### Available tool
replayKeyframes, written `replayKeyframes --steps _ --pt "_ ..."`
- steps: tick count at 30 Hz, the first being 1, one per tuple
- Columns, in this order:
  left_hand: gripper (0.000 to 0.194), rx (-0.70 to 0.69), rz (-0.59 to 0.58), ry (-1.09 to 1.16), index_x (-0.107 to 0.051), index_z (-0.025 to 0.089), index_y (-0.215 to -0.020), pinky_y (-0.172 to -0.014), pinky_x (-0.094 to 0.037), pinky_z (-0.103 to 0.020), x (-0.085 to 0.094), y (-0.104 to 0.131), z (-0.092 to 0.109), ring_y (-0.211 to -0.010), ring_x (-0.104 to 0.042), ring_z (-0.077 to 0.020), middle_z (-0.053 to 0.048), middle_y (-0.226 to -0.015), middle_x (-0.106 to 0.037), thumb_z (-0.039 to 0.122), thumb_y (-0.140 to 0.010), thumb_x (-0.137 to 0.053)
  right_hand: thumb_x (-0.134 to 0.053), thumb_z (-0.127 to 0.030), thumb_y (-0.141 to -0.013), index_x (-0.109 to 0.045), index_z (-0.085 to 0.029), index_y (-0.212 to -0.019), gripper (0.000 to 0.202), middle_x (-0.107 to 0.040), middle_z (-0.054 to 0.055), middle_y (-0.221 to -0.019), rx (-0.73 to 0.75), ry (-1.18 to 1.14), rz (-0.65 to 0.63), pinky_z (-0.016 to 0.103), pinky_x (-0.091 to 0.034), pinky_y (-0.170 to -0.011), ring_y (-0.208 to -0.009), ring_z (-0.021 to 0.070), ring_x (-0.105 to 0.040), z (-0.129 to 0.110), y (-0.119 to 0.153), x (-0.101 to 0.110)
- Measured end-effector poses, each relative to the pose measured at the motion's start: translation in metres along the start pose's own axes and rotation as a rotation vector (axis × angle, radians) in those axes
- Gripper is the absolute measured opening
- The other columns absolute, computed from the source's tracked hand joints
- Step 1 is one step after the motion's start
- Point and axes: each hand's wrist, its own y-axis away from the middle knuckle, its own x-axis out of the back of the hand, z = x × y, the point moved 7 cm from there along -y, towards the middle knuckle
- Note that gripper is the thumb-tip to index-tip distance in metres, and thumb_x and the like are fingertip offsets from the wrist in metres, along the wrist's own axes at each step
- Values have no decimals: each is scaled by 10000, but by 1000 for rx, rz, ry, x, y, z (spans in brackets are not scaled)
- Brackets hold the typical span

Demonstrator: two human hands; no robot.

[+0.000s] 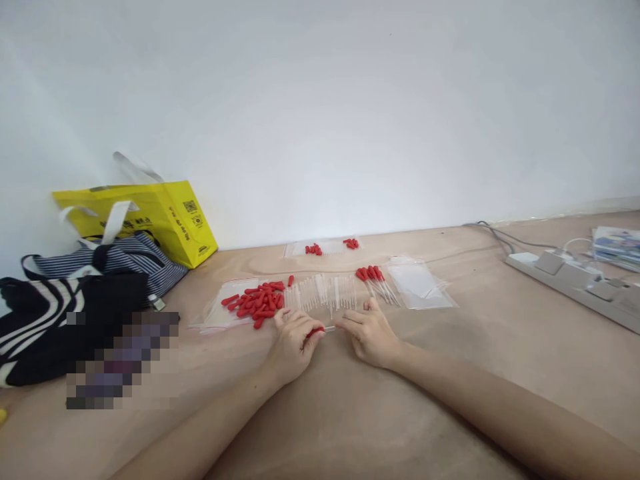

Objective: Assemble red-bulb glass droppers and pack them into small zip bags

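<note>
My left hand [296, 345] is closed on a red rubber bulb [315, 331], pinched between thumb and fingers. A clear glass dropper tube [329, 328] spans the gap from that bulb to my right hand [373, 335], whose fingertips pinch its other end. How deep the tube sits in the bulb is hidden. Just beyond my left hand lies a pile of loose red bulbs [259, 303] on a plastic bag. A row of glass tubes [320, 292] is spread out beyond both hands. Several droppers with red bulbs [379, 283] lie together beyond my right hand.
Flat clear plastic bags [417, 285] lie at the right. Near the wall, another bag [330, 248] holds red bulbs and tubes. A yellow bag [185, 223], a striped bag [165, 267] and black fabric [45, 327] stand left. A power strip [575, 283] and booklets [617, 245] lie right.
</note>
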Motion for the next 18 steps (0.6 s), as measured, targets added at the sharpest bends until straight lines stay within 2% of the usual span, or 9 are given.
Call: replayKeyframes --steps 9,18 --pt "172 -60 -19 -20 -564 209 -743 -898 -177 -422 -1 0 4 -759 -539 -152 12 -704 -631 265 -825 -424 -414 -74 -737 -565 -170 -774 183 -592 7 -713 -67 -59 -38 291 -184 -632 -594 105 -427 -1 0 -5" --pt "156 7 -43 30 -595 255 -818 -917 -141 -452 -2 0 -17 -778 -540 -165 16 -777 -665 365 -794 -488 -384 -204 -868 -556 -183 -876 174 -629 13 -802 -83 -165 -99 273 -223 -660 -692 106 -523 12 1 -2"
